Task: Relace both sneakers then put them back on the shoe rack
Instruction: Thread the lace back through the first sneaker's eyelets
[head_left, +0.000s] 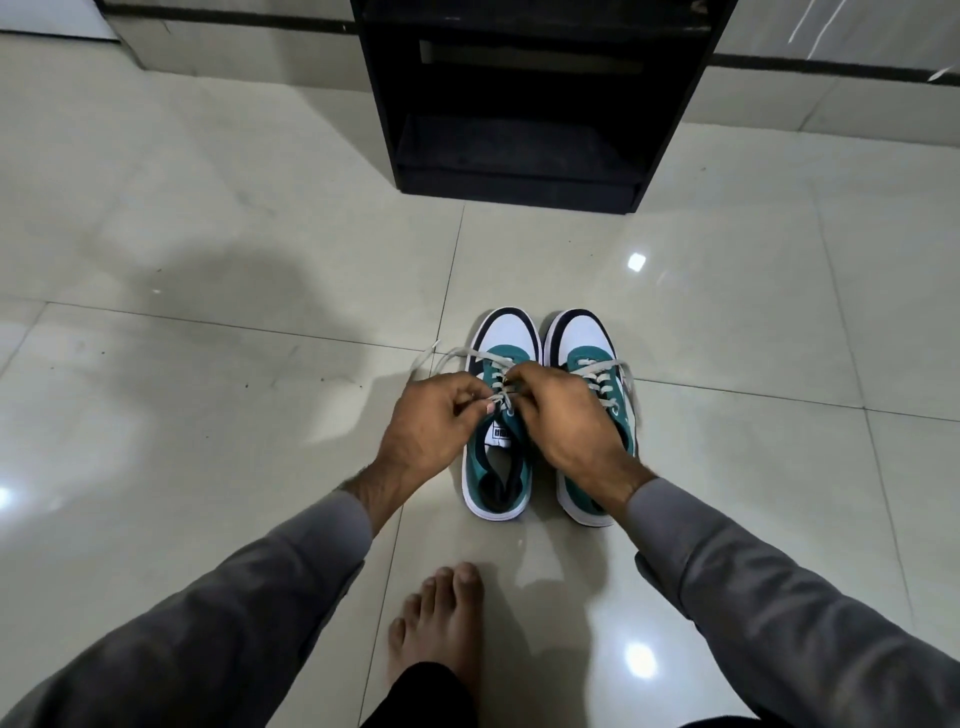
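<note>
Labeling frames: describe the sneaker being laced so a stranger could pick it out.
Start at the black shoe rack at the top; on the floor tiles before it stand two teal-and-white sneakers. It is the left sneaker: both hands meet over its laces, unlike the right sneaker.

Two teal, white and navy sneakers stand side by side on the pale tiled floor (208, 249), toes pointing toward a black shoe rack (524, 98) that stands well apart beyond them. The left hand (431, 421) and the right hand (566, 415) meet over the left sneaker (498, 457), each with fingers curled in a grip on its grey lace (457, 355) near the upper eyelets. One lace end trails off to the left onto the floor. The right hand and wrist cover much of the right sneaker (587, 343), whose lace is threaded across its eyelets. Grey sleeves cover both forearms. A bare foot (441, 618) rests on the tiles near the sneakers' heels.
</note>
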